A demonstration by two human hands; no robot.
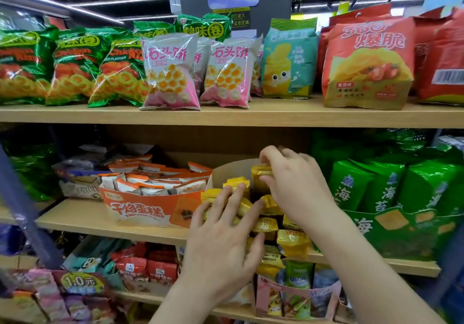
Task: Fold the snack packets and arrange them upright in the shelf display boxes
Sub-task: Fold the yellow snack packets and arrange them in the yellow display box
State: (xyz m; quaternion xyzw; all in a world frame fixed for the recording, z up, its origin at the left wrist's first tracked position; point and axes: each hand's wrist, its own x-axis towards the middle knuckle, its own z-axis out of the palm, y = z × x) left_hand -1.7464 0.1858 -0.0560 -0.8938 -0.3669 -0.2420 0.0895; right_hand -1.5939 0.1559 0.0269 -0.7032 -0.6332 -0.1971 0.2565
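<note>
Several small yellow snack packets (pixel 292 242) fill a cardboard display box (pixel 232 170) on the middle shelf. My left hand (pixel 221 238) lies over the front packets with its fingers straight and spread, pressing them. My right hand (pixel 292 180) reaches into the back of the box, and its thumb and fingers pinch the top of an upright yellow packet (pixel 261 173). To the left stands an orange display box (pixel 148 209) holding upright orange-and-white packets (pixel 150 182).
The upper shelf (pixel 226 115) carries green, pink, teal and red snack bags. Green seaweed packs (pixel 391 185) stand right of the yellow box. Lower shelves hold red, pink and mixed packets in boxes (pixel 296 296). A dark metal upright (pixel 25 210) crosses the left side.
</note>
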